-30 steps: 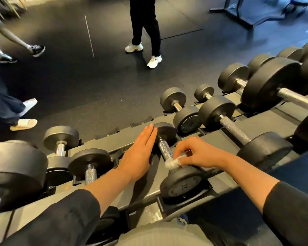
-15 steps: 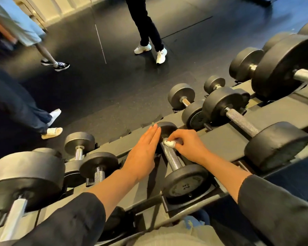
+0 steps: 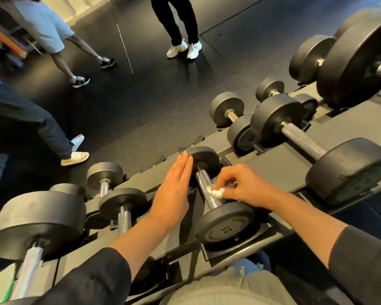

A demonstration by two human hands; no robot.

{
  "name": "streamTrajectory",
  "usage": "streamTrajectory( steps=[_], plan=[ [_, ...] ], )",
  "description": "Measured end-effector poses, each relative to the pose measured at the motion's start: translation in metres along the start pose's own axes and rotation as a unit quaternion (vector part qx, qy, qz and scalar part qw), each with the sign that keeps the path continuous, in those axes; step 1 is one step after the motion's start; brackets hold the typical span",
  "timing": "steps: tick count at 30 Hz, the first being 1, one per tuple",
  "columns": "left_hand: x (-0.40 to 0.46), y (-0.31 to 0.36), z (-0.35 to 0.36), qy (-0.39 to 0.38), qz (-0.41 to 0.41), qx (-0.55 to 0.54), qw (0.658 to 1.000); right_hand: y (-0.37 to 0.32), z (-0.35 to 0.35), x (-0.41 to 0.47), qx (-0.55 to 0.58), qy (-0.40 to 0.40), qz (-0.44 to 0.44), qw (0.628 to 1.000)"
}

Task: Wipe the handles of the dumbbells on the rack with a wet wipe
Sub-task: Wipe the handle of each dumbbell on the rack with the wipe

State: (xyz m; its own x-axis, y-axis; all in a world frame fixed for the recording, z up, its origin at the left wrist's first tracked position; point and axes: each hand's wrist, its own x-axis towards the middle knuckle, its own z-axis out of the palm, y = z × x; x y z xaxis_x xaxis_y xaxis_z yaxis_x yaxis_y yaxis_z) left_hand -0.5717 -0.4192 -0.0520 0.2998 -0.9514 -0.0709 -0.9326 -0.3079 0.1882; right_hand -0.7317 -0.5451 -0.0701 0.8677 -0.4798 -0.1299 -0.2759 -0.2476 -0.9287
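Head view, looking down on a grey metal dumbbell rack that slopes from lower left to upper right.

Right hand: fingers curled, pinching a crumpled white wet wipe between thumb and fingertips. The wipe is pressed against the right side of the knurled steel handle of a small black round-headed dumbbell, a little below mid-handle and nearer the close head. That dumbbell lies in its cradle on the rack; the close head faces the camera and shows stamped digits, upside down from here.

Left hand: flat, fingers straight and pressed together, palm down on the rack just left of the same dumbbell. Fingertips reach the rim of its far head; contact with the head cannot be confirmed.

Both forearms bare, black sleeves pushed up toward the elbows.

Neighbouring items on the rack:
- large black dumbbell with long knurled handle, right of the wiped one, on the upper tier
- smaller black dumbbell marked 15, beyond it
- two short black dumbbells to the left
- a big black dumbbell at far left

Dark rubber gym floor beyond the rack. Legs of three bystanders stand on it: white trainers at top centre, dark trainers at upper left, pale slides at left.
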Motion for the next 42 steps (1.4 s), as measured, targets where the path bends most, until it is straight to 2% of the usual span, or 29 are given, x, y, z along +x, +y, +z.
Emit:
streamTrajectory(
  steps=[3,6,9,12,14,20,30,36,38,40,42],
  plan=[
    [0.001,0.001,0.000,0.004,-0.003,-0.004,1.000,0.002,-0.001,0.000,0.002,-0.006,-0.001,1.000],
    [0.002,0.002,-0.002,0.000,0.003,-0.001,1.000,0.010,0.000,0.006,-0.020,0.049,0.011,0.999],
    [0.002,0.003,-0.002,-0.001,0.006,0.006,1.000,0.017,0.000,0.016,-0.145,0.107,0.000,0.984],
    [0.002,0.002,-0.001,0.002,0.007,0.012,1.000,0.020,0.002,0.026,-0.234,0.096,-0.008,0.968],
    [0.002,0.002,-0.001,0.002,0.010,0.015,1.000,0.021,0.006,0.032,-0.211,0.086,-0.015,0.974],
    [0.003,0.003,-0.001,-0.004,0.002,0.011,1.000,0.022,0.007,0.038,-0.014,0.086,0.031,0.996],
    [0.001,0.005,0.001,0.021,-0.009,0.018,1.000,0.022,0.002,0.023,0.059,0.029,0.034,0.997],
    [-0.002,0.005,0.003,0.031,-0.015,0.021,0.999,0.016,-0.009,0.000,0.108,-0.073,0.059,0.990],
    [0.000,0.007,0.004,0.033,-0.016,0.018,0.999,0.012,-0.011,-0.001,0.124,-0.039,0.067,0.989],
    [0.001,0.009,0.004,0.036,-0.016,0.014,0.999,0.007,-0.010,0.003,0.127,0.049,0.065,0.989],
    [0.001,0.013,0.003,0.040,-0.020,-0.002,0.999,0.002,-0.006,0.007,0.099,0.076,0.047,0.991]
  ],
)
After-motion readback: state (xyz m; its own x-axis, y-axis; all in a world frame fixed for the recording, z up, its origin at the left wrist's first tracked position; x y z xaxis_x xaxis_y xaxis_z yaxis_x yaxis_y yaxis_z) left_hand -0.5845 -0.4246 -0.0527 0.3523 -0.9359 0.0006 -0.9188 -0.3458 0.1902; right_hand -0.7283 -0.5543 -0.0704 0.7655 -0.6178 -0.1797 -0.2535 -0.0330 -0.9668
